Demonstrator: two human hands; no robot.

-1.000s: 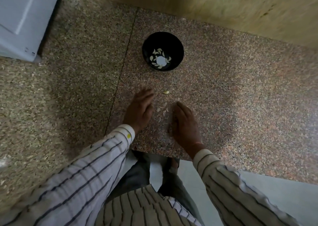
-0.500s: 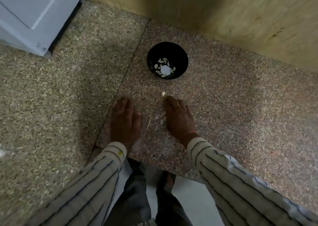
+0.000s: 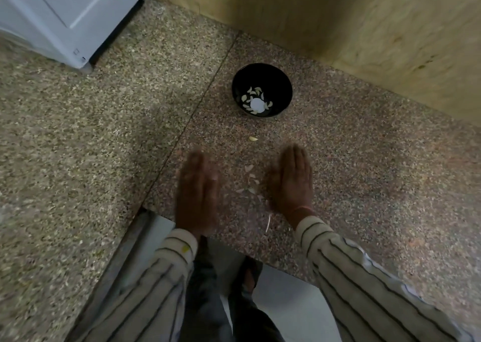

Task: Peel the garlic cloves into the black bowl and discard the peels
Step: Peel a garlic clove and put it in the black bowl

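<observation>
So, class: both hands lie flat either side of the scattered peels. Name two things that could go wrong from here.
1. The loose garlic clove lies just beyond the peels; a sweep by the right hand or left hand may discard it too.
2. Peels near the counter edge may fall to the floor.

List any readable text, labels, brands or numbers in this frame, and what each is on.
None readable.
White appliance: a small dark mark near its lower corner, too small to read.
Black bowl: a round white patch among the peeled garlic cloves inside, no lettering visible on it.
Granite counter, wooden wall panel, striped sleeves: no print.
</observation>
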